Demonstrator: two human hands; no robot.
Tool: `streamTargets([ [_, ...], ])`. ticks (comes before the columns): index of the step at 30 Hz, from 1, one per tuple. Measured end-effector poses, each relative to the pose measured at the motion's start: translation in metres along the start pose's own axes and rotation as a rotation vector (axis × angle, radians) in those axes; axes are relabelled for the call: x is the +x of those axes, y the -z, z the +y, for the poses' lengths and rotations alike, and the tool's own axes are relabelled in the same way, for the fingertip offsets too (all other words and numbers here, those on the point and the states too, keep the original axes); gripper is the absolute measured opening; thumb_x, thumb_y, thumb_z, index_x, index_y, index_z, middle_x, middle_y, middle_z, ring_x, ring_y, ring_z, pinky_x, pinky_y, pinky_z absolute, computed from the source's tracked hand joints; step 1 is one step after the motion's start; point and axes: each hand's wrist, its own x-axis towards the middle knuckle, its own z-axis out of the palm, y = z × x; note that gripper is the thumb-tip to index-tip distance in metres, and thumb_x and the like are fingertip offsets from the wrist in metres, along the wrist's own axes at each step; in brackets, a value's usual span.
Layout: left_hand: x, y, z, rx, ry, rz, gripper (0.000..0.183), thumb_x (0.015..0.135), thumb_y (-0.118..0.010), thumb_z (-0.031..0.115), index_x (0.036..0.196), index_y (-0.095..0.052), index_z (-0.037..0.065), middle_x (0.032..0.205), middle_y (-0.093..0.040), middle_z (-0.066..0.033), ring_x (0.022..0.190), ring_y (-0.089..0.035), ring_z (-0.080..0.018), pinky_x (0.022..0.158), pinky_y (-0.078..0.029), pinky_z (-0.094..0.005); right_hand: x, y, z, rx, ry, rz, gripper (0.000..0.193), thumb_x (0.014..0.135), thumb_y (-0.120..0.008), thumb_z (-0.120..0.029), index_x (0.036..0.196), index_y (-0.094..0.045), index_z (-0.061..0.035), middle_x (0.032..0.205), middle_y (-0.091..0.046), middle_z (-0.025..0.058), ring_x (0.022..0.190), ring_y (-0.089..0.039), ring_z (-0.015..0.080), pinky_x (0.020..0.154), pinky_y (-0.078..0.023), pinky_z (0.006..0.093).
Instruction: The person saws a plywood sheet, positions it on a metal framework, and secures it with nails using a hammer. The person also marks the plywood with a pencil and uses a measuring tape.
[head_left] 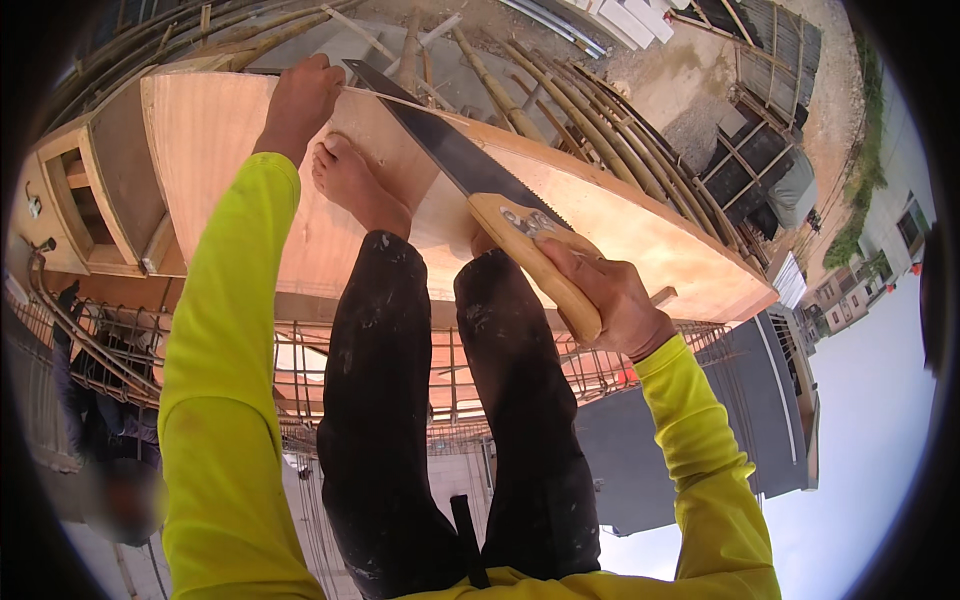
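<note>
My right hand [610,295] is wrapped around the wooden handle [535,255] of a handsaw [450,150]. Its long dark blade points away and to the left, teeth along the right side. At the far edge of a plywood panel [215,130], the fingers of my left hand [305,105] are closed on a thin wooden strip [400,98]. This strip runs right from my fingertips and crosses the blade near its tip. Whether the teeth touch the strip cannot be made out. My bare foot [350,175] rests on the plywood beside the blade.
Bamboo poles [610,130] lie beyond the panel, with ground far below. A boxed wooden frame [95,205] stands at left. Steel rebar mesh [300,375] runs behind my legs. Another person [110,430] is at lower left, and a grey wall [690,420] at lower right.
</note>
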Motion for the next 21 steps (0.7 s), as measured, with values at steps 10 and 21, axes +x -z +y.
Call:
streamTargets([
  [10, 0.000, -0.002, -0.001, 0.004, -0.024, 0.020, 0.005, 0.084, -0.067, 0.012, 0.083, -0.069, 0.006, 0.087, -0.062, -0.0113, 0.084, -0.065, -0.0328, 0.073, -0.054, -0.0443, -0.051, 0.037, -0.022, 0.035, 0.125, 0.060, 0.062, 0.079, -0.077, -0.008, 0.136, -0.056, 0.0026, 0.110, -0.072, 0.0152, 0.092, -0.073, 0.0322, 0.088, -0.057, 0.0449],
  [21, -0.001, -0.001, 0.000, 0.002, -0.007, 0.001, 0.004, 0.084, -0.068, 0.011, 0.085, -0.070, 0.008, 0.087, -0.062, -0.0097, 0.087, -0.065, -0.0309, 0.073, -0.055, -0.0449, -0.047, 0.034, -0.021, -0.023, 0.081, 0.023, 0.062, 0.080, -0.074, -0.009, 0.138, -0.055, -0.0010, 0.104, -0.071, 0.0186, 0.087, -0.070, 0.0370, 0.083, -0.057, 0.0425],
])
